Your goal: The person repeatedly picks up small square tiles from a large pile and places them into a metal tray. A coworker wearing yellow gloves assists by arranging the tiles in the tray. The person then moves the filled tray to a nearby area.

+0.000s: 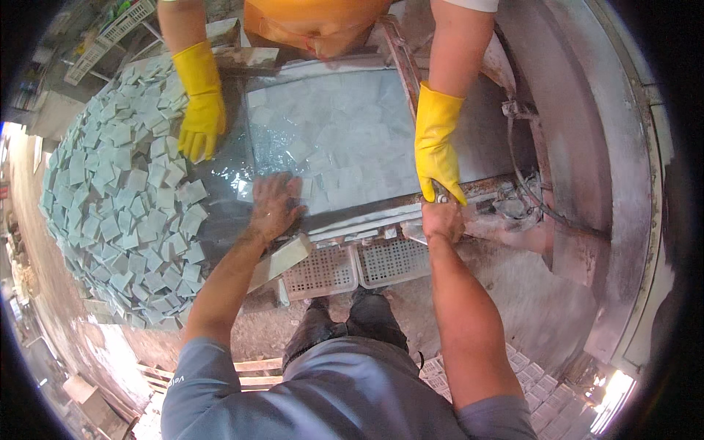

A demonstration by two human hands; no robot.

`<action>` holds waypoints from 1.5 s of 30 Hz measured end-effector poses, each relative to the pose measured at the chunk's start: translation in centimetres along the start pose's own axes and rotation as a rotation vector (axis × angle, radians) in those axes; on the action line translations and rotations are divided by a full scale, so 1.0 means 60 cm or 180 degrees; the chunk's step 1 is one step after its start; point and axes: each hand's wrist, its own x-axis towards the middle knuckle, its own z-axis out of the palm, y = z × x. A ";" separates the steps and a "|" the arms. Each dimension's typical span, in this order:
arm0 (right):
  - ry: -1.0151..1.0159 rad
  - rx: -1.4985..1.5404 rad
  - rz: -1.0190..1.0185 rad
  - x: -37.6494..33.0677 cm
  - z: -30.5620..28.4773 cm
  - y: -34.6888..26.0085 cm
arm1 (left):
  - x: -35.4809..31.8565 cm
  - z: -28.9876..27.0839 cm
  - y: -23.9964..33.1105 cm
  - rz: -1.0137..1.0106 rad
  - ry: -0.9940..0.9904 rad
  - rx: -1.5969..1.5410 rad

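My left hand (pixel 276 207) lies open, palm down, on the dark wet surface at the left edge of a bed of pale square tiles (pixel 345 139). Its fingertips are at the tiles nearest that edge. My right hand (pixel 443 221) is closed at the near right corner of the bed, on something I cannot make out. Just above it, a co-worker's yellow-gloved hand (pixel 438 150) reaches to the same spot, and a small metal piece shows between the two. The co-worker's other yellow glove (pixel 202 121) rests by the tile heap.
A large heap of loose pale-green tiles (pixel 128 198) stands at the left. Below the near edge sit white perforated crates (pixel 392 262) and a pale block (pixel 290 254). A rusty bar (pixel 400 55) crosses the far right side, and a hose (pixel 517 158) hangs by a grey machine wall (pixel 579 110).
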 end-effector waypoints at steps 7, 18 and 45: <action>0.0093 -0.0094 -0.0005 0.030 0.030 0.028 | 0.036 0.013 -0.034 -0.0478 0.0164 -0.0418; 0.0163 -0.0015 -0.0094 0.012 0.018 0.016 | 0.119 -0.029 0.008 -0.0632 -0.0023 -0.0240; 0.0167 0.0020 -0.0108 0.012 0.022 0.014 | 0.001 -0.055 0.000 -0.0476 -0.1521 0.0674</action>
